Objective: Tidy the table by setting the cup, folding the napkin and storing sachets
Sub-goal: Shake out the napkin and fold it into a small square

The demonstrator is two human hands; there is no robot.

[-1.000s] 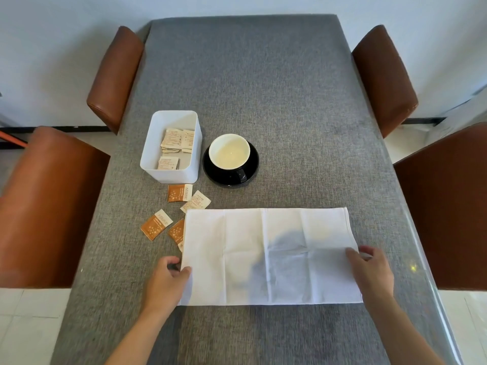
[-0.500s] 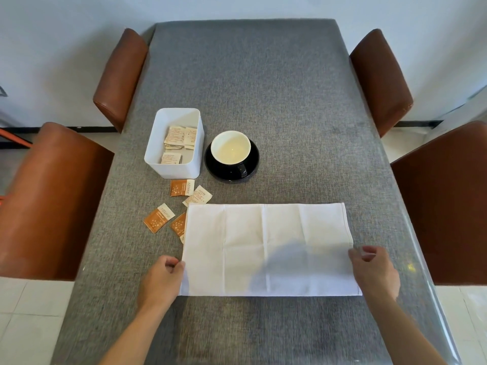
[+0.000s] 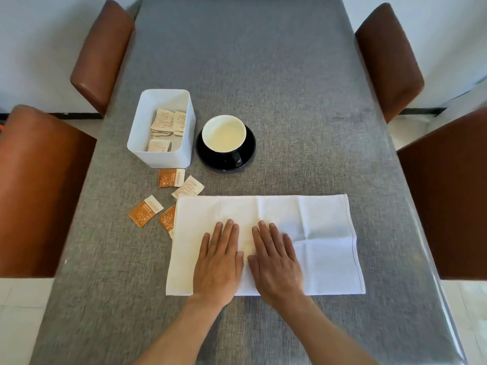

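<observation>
A white napkin (image 3: pixel 316 233), folded to a wide rectangle, lies flat near the table's front edge. My left hand (image 3: pixel 220 262) and my right hand (image 3: pixel 275 262) rest palm down side by side on its left half, fingers stretched out, holding nothing. A white cup (image 3: pixel 224 133) stands on a black saucer (image 3: pixel 247 159) behind the napkin. Left of it is a white box (image 3: pixel 163 154) with several pale sachets (image 3: pixel 166 122) inside. Loose orange sachets (image 3: pixel 170 178) (image 3: pixel 145 211) and a pale one (image 3: pixel 187 187) lie on the cloth; another orange sachet (image 3: pixel 167 218) is partly under the napkin's left edge.
The grey cloth-covered table (image 3: pixel 263 75) runs away from me. Brown leather chairs stand at the left (image 3: pixel 39 185) (image 3: pixel 102 54) and at the right (image 3: pixel 448 191) (image 3: pixel 387 56). A transparent cover edge shows along the table's right side.
My hands have let go of the napkin's left and right edges and moved inward, now lying flat on its left half. The camera has come closer and tilted down.
</observation>
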